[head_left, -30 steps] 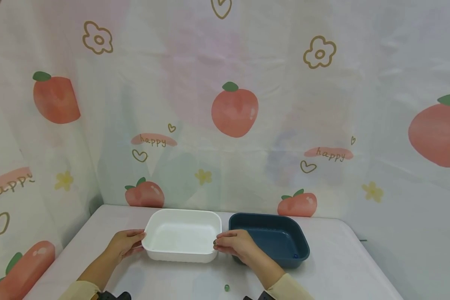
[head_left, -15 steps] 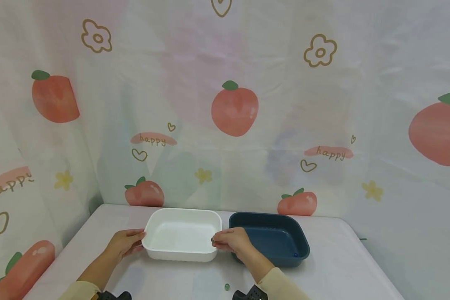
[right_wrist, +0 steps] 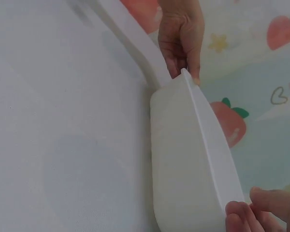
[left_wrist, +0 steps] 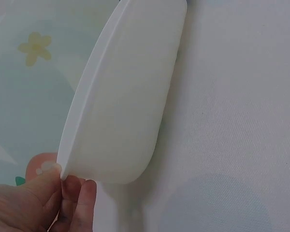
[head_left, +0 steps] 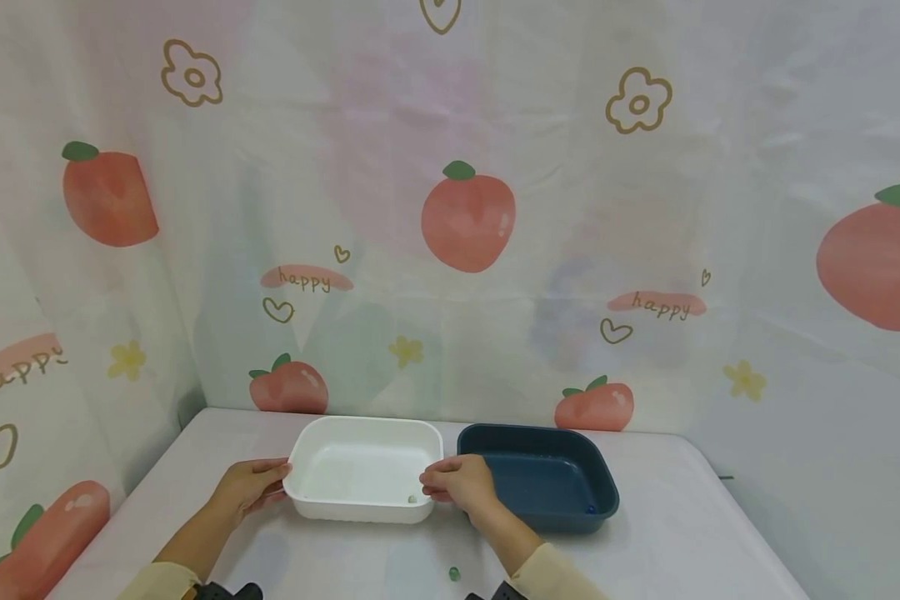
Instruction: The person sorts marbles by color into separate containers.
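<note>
A white plastic basin (head_left: pixel 363 511) stands on the table. My left hand (head_left: pixel 251 486) pinches its left rim, thumb on top and fingers curled beneath, as the left wrist view shows of the basin's wall (left_wrist: pixel 125 106). Over the right rim hovers my right hand (head_left: pixel 461 483); in the right wrist view its thumb and fingers (right_wrist: pixel 236 211) are parted with nothing seen between them. A small pale green marble (head_left: pixel 412 499) lies inside the basin near the right front corner. Another green marble (head_left: pixel 454 574) sits on the tablecloth in front.
A dark blue basin (head_left: pixel 611 492) stands right of the white one, partly behind my right forearm, with a small blue marble (head_left: pixel 591 509) in it. The white-clothed table (head_left: pixel 682 542) meets a fruit-printed curtain (head_left: pixel 495 350) at the back.
My right hand has shifted slightly left over the white basin's rim and let go of the marble it pinched, which is now inside. The left hand holds still.
</note>
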{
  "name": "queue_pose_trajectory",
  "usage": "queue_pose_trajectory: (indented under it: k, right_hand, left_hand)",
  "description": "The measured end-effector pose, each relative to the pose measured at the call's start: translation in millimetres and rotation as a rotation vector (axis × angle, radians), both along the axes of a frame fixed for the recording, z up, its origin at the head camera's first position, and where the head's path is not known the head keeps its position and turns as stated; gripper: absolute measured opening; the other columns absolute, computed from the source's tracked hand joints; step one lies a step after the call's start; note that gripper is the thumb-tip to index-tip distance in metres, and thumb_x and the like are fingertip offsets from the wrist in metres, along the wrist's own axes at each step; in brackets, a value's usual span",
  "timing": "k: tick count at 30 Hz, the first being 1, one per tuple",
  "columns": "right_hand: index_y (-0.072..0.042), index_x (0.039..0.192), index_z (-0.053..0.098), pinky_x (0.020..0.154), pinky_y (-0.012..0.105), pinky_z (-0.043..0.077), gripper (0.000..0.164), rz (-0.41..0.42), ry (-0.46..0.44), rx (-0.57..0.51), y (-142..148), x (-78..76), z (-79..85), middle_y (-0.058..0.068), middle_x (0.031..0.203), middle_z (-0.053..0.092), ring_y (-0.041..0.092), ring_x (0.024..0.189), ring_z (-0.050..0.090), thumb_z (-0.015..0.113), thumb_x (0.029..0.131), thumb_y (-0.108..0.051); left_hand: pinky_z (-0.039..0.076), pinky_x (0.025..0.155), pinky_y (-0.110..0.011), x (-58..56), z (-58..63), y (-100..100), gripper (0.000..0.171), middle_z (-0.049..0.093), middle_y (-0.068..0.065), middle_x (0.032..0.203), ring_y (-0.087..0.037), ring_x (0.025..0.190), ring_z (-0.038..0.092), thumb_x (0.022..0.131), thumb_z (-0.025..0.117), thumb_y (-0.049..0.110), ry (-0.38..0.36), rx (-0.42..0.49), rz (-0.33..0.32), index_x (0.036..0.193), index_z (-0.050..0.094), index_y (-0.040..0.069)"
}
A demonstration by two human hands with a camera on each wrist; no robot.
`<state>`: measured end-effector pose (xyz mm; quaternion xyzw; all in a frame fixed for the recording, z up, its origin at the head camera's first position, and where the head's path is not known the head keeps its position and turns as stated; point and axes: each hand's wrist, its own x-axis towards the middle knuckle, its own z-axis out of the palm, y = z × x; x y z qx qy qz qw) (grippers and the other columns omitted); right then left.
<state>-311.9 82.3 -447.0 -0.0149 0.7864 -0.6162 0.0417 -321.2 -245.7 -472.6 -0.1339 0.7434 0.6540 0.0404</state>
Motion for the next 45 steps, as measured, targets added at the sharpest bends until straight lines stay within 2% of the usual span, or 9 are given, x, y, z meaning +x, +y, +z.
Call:
queue_pose_trajectory:
  k: [6, 14, 20, 25, 32, 37, 45]
  right_hand:
    - [0.011, 0.096, 0.071, 0.066, 0.029, 0.063, 0.019, 0.034, -0.013, -0.023, 2.1, 5.7, -2.5, 0.016, 0.084, 0.074, 0.02, 0.073, 0.074, 0.074, 0.084, -0.003]
    - [0.014, 0.1, 0.068, 0.067, 0.032, 0.063, 0.021, 0.131, -0.092, -0.026, 18.0, 27.5, -10.6, 0.02, 0.084, 0.074, 0.023, 0.074, 0.074, 0.072, 0.086, -0.002]
    - [0.012, 0.102, 0.068, 0.068, 0.033, 0.063, 0.024, 0.103, -0.13, 0.027, 39.1, 40.4, -15.8, 0.009, 0.083, 0.074, 0.02, 0.074, 0.073, 0.073, 0.086, -0.005]
    - [0.016, 0.103, 0.067, 0.066, 0.033, 0.063, 0.027, 0.102, -0.141, 0.003, 52.7, 48.3, -25.1, 0.011, 0.082, 0.074, 0.019, 0.072, 0.072, 0.073, 0.084, -0.002]
    - [0.01, 0.1, 0.069, 0.066, 0.03, 0.063, 0.023, 0.073, -0.223, 0.054, 60.4, 51.1, -41.7, 0.004, 0.079, 0.073, 0.012, 0.071, 0.069, 0.076, 0.084, -0.005]
    - [0.009, 0.097, 0.07, 0.064, 0.029, 0.062, 0.021, 0.073, -0.205, 0.076, 60.0, 52.8, -50.3, 0.005, 0.08, 0.073, 0.011, 0.069, 0.068, 0.077, 0.083, -0.005]
    - [0.001, 0.088, 0.073, 0.059, 0.027, 0.058, 0.019, 0.103, -0.095, 0.179, 52.3, 54.7, -54.3, 0.006, 0.074, 0.073, 0.01, 0.064, 0.065, 0.083, 0.075, -0.008]
  left_hand:
    - [0.063, 0.073, -0.032, 1.9, -0.3, 0.4, 0.048, 0.073, -0.006, 0.088, -0.011, 0.074, 0.07, 0.095, 0.065, 0.01, 0.01, 0.006, 0.0, 0.128, 0.049, -0.021]
    - [0.063, 0.072, -0.031, 0.1, -1.1, -0.1, 0.05, 0.073, -0.006, 0.089, -0.011, 0.074, 0.07, 0.094, 0.066, 0.012, 0.006, 0.002, 0.001, 0.129, 0.049, -0.02]
    - [0.063, 0.073, -0.032, -1.1, 0.2, -0.2, 0.05, 0.074, -0.01, 0.092, -0.012, 0.074, 0.07, 0.095, 0.067, 0.013, -0.004, -0.024, 0.01, 0.129, 0.05, -0.019]
    - [0.062, 0.074, -0.033, -2.0, 0.4, 1.0, 0.049, 0.073, -0.014, 0.096, -0.013, 0.076, 0.07, 0.095, 0.066, 0.016, -0.023, -0.08, 0.019, 0.13, 0.052, -0.016]
    - [0.062, 0.074, -0.032, -0.6, -0.6, 2.3, 0.05, 0.073, -0.015, 0.096, -0.013, 0.075, 0.07, 0.095, 0.066, 0.017, -0.026, -0.089, 0.019, 0.13, 0.052, -0.016]
    - [0.063, 0.073, -0.033, -0.6, -1.1, 1.9, 0.051, 0.073, -0.014, 0.094, -0.013, 0.075, 0.071, 0.095, 0.067, 0.014, -0.016, -0.031, 0.016, 0.13, 0.05, -0.018]
    - [0.062, 0.074, -0.032, -1.2, 1.6, 2.0, 0.051, 0.073, -0.014, 0.095, -0.013, 0.074, 0.07, 0.095, 0.066, 0.016, -0.034, -0.043, 0.016, 0.13, 0.05, -0.018]
